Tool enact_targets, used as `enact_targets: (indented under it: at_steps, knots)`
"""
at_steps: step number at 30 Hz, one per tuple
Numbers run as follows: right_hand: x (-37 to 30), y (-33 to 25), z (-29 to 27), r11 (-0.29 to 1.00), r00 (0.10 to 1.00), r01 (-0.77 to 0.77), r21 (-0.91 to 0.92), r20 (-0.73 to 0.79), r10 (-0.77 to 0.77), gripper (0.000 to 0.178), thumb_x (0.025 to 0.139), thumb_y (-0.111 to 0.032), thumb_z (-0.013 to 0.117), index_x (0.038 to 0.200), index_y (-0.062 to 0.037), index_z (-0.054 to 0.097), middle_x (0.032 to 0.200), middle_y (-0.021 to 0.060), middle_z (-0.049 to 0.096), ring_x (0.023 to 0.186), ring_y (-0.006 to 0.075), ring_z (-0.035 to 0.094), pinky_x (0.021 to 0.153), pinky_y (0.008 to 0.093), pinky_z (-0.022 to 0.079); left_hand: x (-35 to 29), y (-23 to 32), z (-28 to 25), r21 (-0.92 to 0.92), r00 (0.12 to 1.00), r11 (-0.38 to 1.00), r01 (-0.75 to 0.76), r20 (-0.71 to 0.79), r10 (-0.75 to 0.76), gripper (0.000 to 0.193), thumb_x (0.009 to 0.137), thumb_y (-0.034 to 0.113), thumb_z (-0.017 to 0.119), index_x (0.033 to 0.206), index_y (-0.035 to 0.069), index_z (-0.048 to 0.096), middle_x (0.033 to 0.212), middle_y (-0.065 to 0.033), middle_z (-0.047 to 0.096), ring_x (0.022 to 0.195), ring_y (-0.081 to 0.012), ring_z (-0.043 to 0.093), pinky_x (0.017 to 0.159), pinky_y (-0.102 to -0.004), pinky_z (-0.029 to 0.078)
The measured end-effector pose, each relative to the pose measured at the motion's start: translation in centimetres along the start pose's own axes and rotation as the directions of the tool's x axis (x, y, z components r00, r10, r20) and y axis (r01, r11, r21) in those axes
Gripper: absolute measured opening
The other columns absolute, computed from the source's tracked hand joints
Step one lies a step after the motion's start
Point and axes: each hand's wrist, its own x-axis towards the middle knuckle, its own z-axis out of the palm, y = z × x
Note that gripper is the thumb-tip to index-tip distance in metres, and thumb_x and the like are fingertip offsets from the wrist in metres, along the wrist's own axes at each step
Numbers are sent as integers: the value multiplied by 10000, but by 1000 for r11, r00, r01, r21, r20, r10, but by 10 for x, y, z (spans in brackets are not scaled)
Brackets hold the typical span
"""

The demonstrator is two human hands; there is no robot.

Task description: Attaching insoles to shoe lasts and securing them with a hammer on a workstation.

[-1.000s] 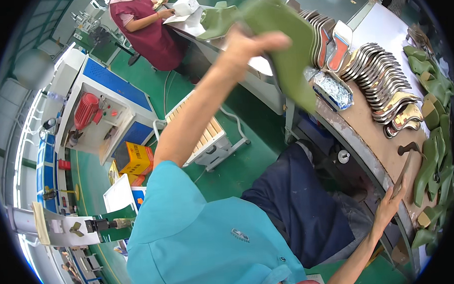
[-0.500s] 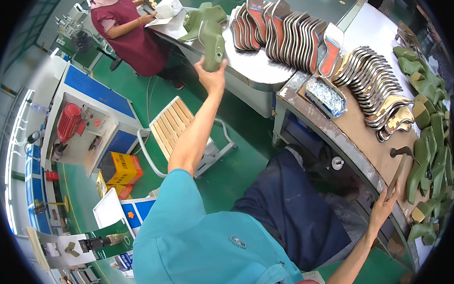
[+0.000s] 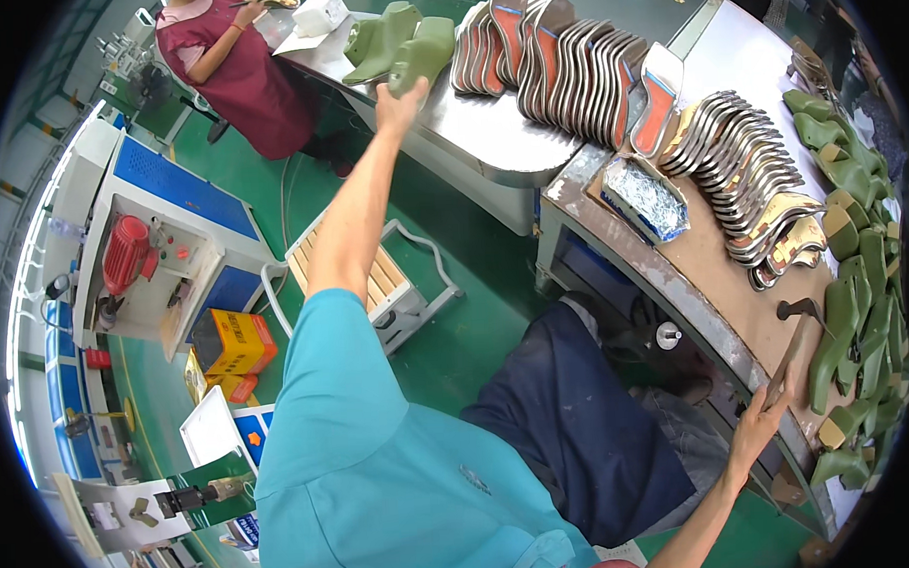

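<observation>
A green shoe last (image 3: pixel 424 53) is in my left hand (image 3: pixel 400 106), whose arm reaches out to the far table. My fingers and thumb grip its near, lower end. Right behind it stand other green shoe lasts (image 3: pixel 374 44) at the table's edge; whether they touch the held one I cannot tell. At the lower right, my right hand (image 3: pixel 758 422) is closed round the handle end of a hammer (image 3: pixel 797 352). The dark hammer head rests over the workbench beside a heap of green shoe lasts (image 3: pixel 844 320).
Rows of shoe-shaped insole pieces (image 3: pixel 577 74) with metallic edges stand on the tables, and more (image 3: pixel 746 174) line the bench. A box of small nails (image 3: pixel 647 197) sits near the bench edge (image 3: pixel 665 287). A slatted chair (image 3: pixel 375 287) is below my left arm. Another person (image 3: pixel 242 71) works at far left.
My left hand has carried the shoe last up and to the left, close to the other lasts on the far table. The right hand and hammer have hardly moved.
</observation>
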Motion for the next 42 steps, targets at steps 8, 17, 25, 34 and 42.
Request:
enact_targets:
  at_steps: [8, 17, 25, 34, 42]
  knots:
    - [-4, -10, -5, 998, 998, -58, 19, -2, 58, 463, 972, -44, 426, 1424, -50, 330, 1448, 146, 389, 1329, 232, 384, 1094, 352, 290, -52, 81, 35, -110, 794, 787, -607, -119, 596, 456, 820, 247, 668, 1172, -11, 535, 1117, -175, 570, 1086, -308, 538, 960, -400, 405]
    - [-8, -12, -5, 997, 997, -70, 21, 24, 70, 460, 972, -27, 422, 1422, -28, 325, 1449, 148, 387, 1336, 237, 376, 1091, 345, 290, -20, 101, 103, 67, 984, 985, 158, 77, -163, 1046, 640, 548, 754, 1387, -56, 339, 1323, -223, 508, 1231, -345, 492, 1040, -400, 378]
    - [-2, -26, -5, 995, 999, -35, -93, 37, 39, 464, 968, -37, 451, 1420, -69, 354, 1356, 149, 499, 1207, 238, 501, 1008, 333, 372, -44, 110, 113, 122, 1000, 993, -6, 9, 5, 811, 644, 442, 768, 1289, 9, 536, 1219, -225, 596, 1156, -323, 563, 993, -393, 420]
    - [8, -34, 17, 987, 984, -30, -155, 166, 56, 424, 931, -56, 559, 1345, -54, 467, 1116, 87, 607, 884, 144, 538, 805, 263, 437, -80, 112, 126, -86, 996, 994, -70, 49, 75, 687, 715, 343, 713, 1252, 9, 445, 1146, -271, 545, 1104, -387, 525, 969, -435, 408]
    - [6, -20, 27, 964, 992, 67, -256, 117, -38, 450, 916, -54, 579, 1349, -103, 467, 894, 54, 576, 691, 122, 435, 642, 265, 414, -48, 118, 125, -238, 984, 961, 143, 138, -113, 812, 593, 242, 784, 1278, 34, 401, 1162, -223, 579, 1091, -327, 568, 958, -378, 446]
